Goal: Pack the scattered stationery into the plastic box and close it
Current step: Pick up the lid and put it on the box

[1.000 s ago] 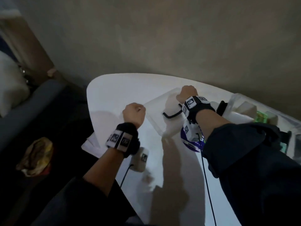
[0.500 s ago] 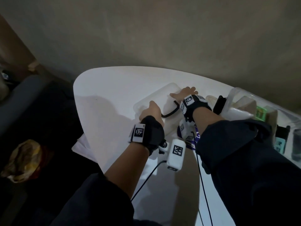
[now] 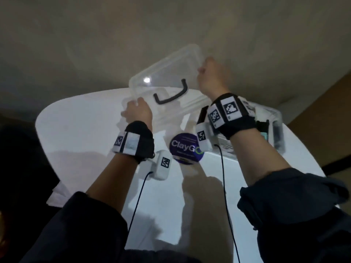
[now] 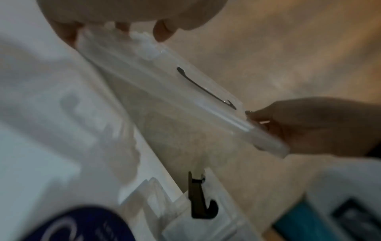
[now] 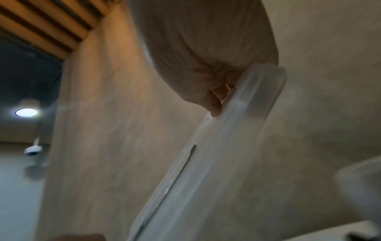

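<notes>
Both my hands hold the clear plastic lid (image 3: 167,71) up in the air above the white table (image 3: 76,130), tilted, its black handle (image 3: 171,95) facing me. My left hand (image 3: 136,106) grips the lid's near left corner and my right hand (image 3: 206,70) grips its far right edge. In the left wrist view, fingers pinch the lid (image 4: 185,104) at its top end, with the right hand (image 4: 309,124) at the other end. In the right wrist view, my right hand (image 5: 214,97) clasps the lid's rim (image 5: 216,154). The clear box (image 3: 273,118), holding stationery, stands to the right.
A round purple ClayGo tub (image 3: 187,148) lies on the table below the lid, between my wrists. A black latch (image 4: 198,200) hangs on the box's side. White paper (image 3: 57,194) pokes out under the table's left edge. A plain wall stands behind.
The lid lay flat on the table under my hands; both hands have since gripped its ends and raised it, tilted, off the table.
</notes>
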Motion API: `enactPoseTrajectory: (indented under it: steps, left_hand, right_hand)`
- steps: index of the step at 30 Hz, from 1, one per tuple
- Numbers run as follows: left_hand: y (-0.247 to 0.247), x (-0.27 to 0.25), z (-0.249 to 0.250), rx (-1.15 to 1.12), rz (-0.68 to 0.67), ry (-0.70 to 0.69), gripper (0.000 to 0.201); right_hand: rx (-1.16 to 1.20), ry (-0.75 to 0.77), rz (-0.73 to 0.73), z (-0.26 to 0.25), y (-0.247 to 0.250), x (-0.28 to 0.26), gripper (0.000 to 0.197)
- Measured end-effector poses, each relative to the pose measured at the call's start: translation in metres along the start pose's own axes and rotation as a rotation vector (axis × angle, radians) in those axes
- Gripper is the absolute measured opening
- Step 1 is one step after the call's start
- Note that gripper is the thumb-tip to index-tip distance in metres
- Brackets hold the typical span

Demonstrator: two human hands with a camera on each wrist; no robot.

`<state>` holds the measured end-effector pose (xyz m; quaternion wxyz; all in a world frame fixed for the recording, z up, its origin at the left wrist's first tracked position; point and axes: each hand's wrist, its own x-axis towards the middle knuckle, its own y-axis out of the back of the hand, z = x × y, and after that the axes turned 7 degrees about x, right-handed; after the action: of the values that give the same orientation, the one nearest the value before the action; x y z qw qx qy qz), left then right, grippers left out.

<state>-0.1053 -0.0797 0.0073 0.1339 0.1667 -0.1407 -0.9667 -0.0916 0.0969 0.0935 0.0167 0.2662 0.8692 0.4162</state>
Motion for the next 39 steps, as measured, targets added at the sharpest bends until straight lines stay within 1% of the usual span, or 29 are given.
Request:
enactPoseTrajectory:
  steps: [1,3,5,7,10,11,15,18,20,24,26,29,31,32,35,36,37,39]
  left_hand:
    - [-0.01,-0.009,0.014,0.033,0.003,-0.155,0.042]
    - [-0.034,-0.029,0.032,0.131,-0.036,-0.423,0.033]
    - [-0.062,-0.045,0.037,0.251,-0.111,-0.601,0.032]
    - [-0.085,-0.065,0.036,0.332,-0.187,-0.657,0.031]
    - [-0.11,-0.093,0.035,0.383,-0.249,-0.695,0.024]
    - [-0.116,-0.1,0.035,0.416,-0.246,-0.709,0.024]
    - [-0.133,-0.108,0.034,0.699,-0.2,-0.754,0.03]
    - [-0.139,-0.102,0.029,0.822,-0.201,-0.757,0.033]
    - [-0.144,-0.1,0.026,0.818,-0.212,-0.742,0.031]
    - [-0.146,-0.099,0.022,0.798,-0.208,-0.686,0.028]
    - [-0.148,-0.097,0.018,0.793,-0.222,-0.661,0.027]
    - [-0.151,-0.1,0.015,0.832,-0.2,-0.63,0.027]
    - [-0.152,-0.101,0.015,0.883,-0.185,-0.599,0.028]
    - [-0.152,-0.099,0.015,0.878,-0.219,-0.564,0.03]
    - [-0.15,-0.092,0.01,0.741,-0.401,-0.489,0.036]
    - [-0.148,-0.091,0.009,0.696,-0.42,-0.475,0.038]
    - [-0.148,-0.09,0.008,0.659,-0.404,-0.459,0.04]
    - [-0.147,-0.09,0.009,0.612,-0.343,-0.397,0.047]
  right_hand:
    - [-0.002,-0.03,0.044,0.015,0.021,-0.001,0.029]
    - [-0.027,-0.084,0.124,0.049,0.063,-0.009,0.034]
    - [-0.068,-0.115,0.198,0.086,0.094,-0.024,0.037]
    - [-0.11,-0.137,0.26,0.12,0.11,-0.042,0.034]
    - [-0.197,-0.203,0.326,0.161,0.117,-0.067,0.029]
    - [-0.222,-0.238,0.333,0.172,0.116,-0.073,0.029]
    - [-0.238,-0.348,0.321,0.206,0.109,-0.079,0.032]
    - [-0.223,-0.376,0.265,0.215,0.099,-0.078,0.036]
    - [-0.191,-0.373,0.247,0.219,0.093,-0.078,0.039]
    - [-0.17,-0.337,0.226,0.222,0.085,-0.075,0.036]
    - [-0.171,-0.332,0.247,0.222,0.083,-0.076,0.035]
    - [-0.155,-0.383,0.268,0.221,0.08,-0.076,0.036]
    - [-0.05,-0.461,0.24,0.221,0.08,-0.074,0.034]
    - [0.049,-0.503,0.209,0.222,0.081,-0.074,0.034]
    - [0.33,-0.574,0.092,0.227,0.086,-0.076,0.041]
    - [0.387,-0.593,0.079,0.228,0.087,-0.078,0.045]
    - [0.424,-0.612,0.098,0.229,0.089,-0.08,0.05]
    - [0.408,-0.651,0.207,0.228,0.088,-0.082,0.061]
